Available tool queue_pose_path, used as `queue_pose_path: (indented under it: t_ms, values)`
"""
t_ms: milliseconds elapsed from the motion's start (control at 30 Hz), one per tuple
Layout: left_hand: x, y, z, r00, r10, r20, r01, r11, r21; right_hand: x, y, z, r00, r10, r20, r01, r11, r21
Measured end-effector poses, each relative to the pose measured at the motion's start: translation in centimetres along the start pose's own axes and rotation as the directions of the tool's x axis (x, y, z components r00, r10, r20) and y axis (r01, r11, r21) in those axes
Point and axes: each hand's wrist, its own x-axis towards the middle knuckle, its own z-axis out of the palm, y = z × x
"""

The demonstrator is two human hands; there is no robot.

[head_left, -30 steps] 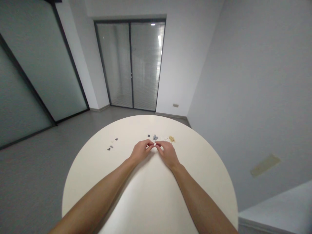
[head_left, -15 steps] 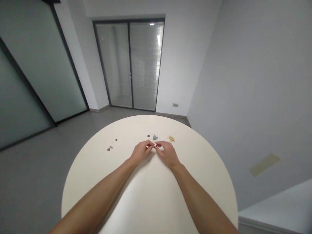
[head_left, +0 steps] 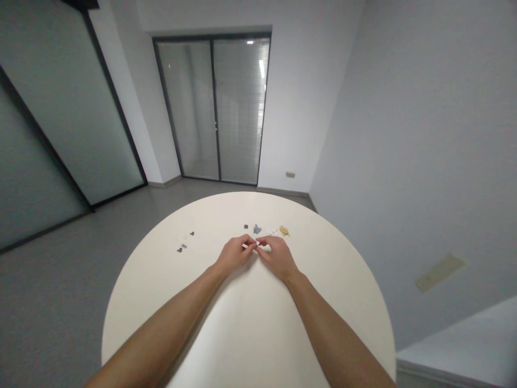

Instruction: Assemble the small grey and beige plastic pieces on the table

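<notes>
Over the middle of the round table, my left hand (head_left: 236, 252) and my right hand (head_left: 277, 255) meet at the fingertips. Both are closed in a pinch around something small and pale, largely covered by the fingers; its kind does not show. Just beyond the fingers lie a small pile of blue-grey pieces (head_left: 257, 229) and a dark square piece (head_left: 246, 226). Behind my right hand are some small white pieces (head_left: 274, 230) and a heap of tan-yellow pieces (head_left: 284, 230).
On the left of the white table (head_left: 258, 334) lie several small dark and grey pieces (head_left: 184, 246), with another dark piece (head_left: 192, 233) a little farther back. Beyond the table stand a glass door (head_left: 238, 108) and a white wall (head_left: 404, 134).
Both hands stay together, with only a slight shift of the fingers around the small pale thing. The pieces on the table lie as before; the view has tilted very slightly.
</notes>
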Motion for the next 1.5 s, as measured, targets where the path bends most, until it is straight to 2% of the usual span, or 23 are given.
queue_pose_path:
  t_ms: [133,500,767,1167,1500]
  values:
    - [0.04,-0.26,0.16,1.000,0.001,0.017,-0.001,1.000,0.001,0.08,0.04,-0.05,1.000,-0.012,0.021,0.013,1.000,-0.006]
    - [-0.04,-0.52,0.34,0.999,0.013,-0.041,-0.014,1.000,-0.005,0.01,0.34,0.00,0.996,-0.077,0.041,0.077,0.997,0.013]
    - [0.15,-0.51,0.07,1.000,0.015,-0.026,-0.015,1.000,-0.006,-0.04,0.31,0.48,0.999,0.016,0.032,-0.016,0.999,0.029]
    - [0.15,-0.82,-0.20,0.999,0.022,-0.025,-0.022,1.000,0.006,-0.08,-0.10,0.47,0.997,0.027,0.078,-0.028,1.000,0.010]
    - [0.12,-0.76,-0.21,0.998,0.040,-0.046,-0.040,0.999,-0.011,0.06,-0.11,0.32,0.998,0.050,0.037,-0.050,0.999,-0.015]
